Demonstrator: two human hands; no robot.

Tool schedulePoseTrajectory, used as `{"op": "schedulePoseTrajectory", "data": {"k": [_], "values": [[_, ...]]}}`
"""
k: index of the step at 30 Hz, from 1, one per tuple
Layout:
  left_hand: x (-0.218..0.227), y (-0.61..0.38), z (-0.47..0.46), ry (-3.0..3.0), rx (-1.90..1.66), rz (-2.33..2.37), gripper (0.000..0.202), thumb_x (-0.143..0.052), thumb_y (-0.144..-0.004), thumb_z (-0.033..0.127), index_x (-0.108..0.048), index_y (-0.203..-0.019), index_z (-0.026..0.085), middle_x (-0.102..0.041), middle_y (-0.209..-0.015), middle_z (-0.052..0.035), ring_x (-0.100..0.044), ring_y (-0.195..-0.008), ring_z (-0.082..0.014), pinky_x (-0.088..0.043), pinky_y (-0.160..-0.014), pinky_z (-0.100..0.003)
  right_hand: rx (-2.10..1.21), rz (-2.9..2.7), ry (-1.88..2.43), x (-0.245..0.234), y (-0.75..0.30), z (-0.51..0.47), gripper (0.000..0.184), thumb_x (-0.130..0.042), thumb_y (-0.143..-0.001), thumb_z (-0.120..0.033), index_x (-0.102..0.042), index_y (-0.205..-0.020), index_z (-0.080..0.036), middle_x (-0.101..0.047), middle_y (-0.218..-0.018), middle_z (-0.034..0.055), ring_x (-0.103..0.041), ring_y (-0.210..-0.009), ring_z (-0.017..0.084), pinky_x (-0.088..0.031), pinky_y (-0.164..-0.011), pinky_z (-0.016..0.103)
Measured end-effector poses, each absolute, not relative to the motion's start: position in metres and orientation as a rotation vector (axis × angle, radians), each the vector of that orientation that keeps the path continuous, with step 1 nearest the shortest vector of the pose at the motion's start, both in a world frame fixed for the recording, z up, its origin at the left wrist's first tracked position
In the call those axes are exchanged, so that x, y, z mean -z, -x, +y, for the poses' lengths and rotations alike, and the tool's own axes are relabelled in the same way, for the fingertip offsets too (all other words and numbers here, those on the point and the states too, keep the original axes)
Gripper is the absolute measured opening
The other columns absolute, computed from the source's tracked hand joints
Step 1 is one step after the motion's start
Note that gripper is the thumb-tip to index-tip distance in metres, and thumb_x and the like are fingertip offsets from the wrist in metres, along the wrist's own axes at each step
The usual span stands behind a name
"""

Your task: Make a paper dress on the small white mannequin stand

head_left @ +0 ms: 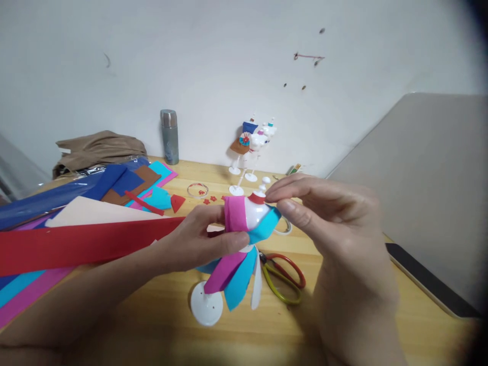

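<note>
A small white dress form (pixel 254 212) is tilted above the table, with its round white base (pixel 206 303) at the lower left. My left hand (pixel 208 235) wraps round its waist, thumb in front. Magenta fabric (pixel 235 213) covers one side of the chest, and a turquoise strip (pixel 266 226) crosses the other. My right hand (pixel 324 213) pinches the upper end of that turquoise strip near the shoulder, below the red neck band (pixel 256 198). Magenta, turquoise and white petal-shaped pieces (pixel 241 278) hang from the waist as a skirt.
Scissors (pixel 284 279) lie behind the skirt. Coloured fabric sheets (pixel 87 239) spread across the left. Several small dress forms (pixel 251 145) and a thermos (pixel 169 137) stand near the wall. A phone (pixel 430 279) lies at right; small red flowers (pixel 212 199) lie mid-table.
</note>
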State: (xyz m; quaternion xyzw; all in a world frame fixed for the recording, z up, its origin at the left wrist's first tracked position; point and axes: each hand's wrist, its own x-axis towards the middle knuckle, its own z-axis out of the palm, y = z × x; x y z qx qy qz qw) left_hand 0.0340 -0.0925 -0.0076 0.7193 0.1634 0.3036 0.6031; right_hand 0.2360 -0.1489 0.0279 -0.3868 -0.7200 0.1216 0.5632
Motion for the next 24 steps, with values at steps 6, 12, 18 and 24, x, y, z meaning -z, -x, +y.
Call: {"op": "schedulePoseTrajectory", "data": {"k": [6,12,18,24], "values": [[0.016,-0.032,-0.082,-1.641,-0.646,0.279,0.033,-0.072,-0.083,0.048,-0.069,-0.087,0.016,-0.058,-0.07,0.0008,-0.051,-0.064,-0.0113,-0.048,-0.064,-0.023,-0.477,-1.776,0.9,-0.03,-0.245,-0.141,0.007,-0.073,-0.087,-0.025,-0.077,-0.081,-0.026,-0.075,-0.076,-0.0001,-0.067,-0.07,0.013,-0.052,-0.062,0.026],[0.016,-0.028,-0.076,-1.693,-0.584,0.148,0.03,-0.07,-0.086,0.044,-0.069,-0.093,0.016,-0.061,-0.078,-0.0016,-0.054,-0.069,-0.013,-0.046,-0.063,-0.023,-0.645,-1.771,0.795,-0.027,-0.246,-0.137,0.004,-0.075,-0.087,-0.027,-0.078,-0.084,-0.026,-0.075,-0.077,-0.0005,-0.067,-0.07,0.013,-0.053,-0.061,0.025],[0.014,-0.028,-0.077,-1.702,-0.616,0.165,0.028,-0.07,-0.086,0.044,-0.07,-0.091,0.016,-0.061,-0.075,-0.0002,-0.054,-0.068,-0.0126,-0.047,-0.065,-0.023,-0.587,-1.781,0.825,-0.029,-0.245,-0.142,0.007,-0.076,-0.086,-0.034,-0.077,-0.084,-0.027,-0.074,-0.078,0.0002,-0.068,-0.073,0.015,-0.053,-0.065,0.027],[0.013,-0.032,-0.086,-1.62,-0.644,0.271,0.031,-0.072,-0.082,0.045,-0.063,-0.076,0.015,-0.053,-0.067,0.0025,-0.048,-0.061,-0.0096,-0.046,-0.062,-0.023,-0.452,-1.78,0.948,-0.032,-0.238,-0.15,0.011,-0.078,-0.083,-0.035,-0.073,-0.079,-0.026,-0.072,-0.076,-0.0012,-0.064,-0.072,0.015,-0.051,-0.069,0.03]]}}
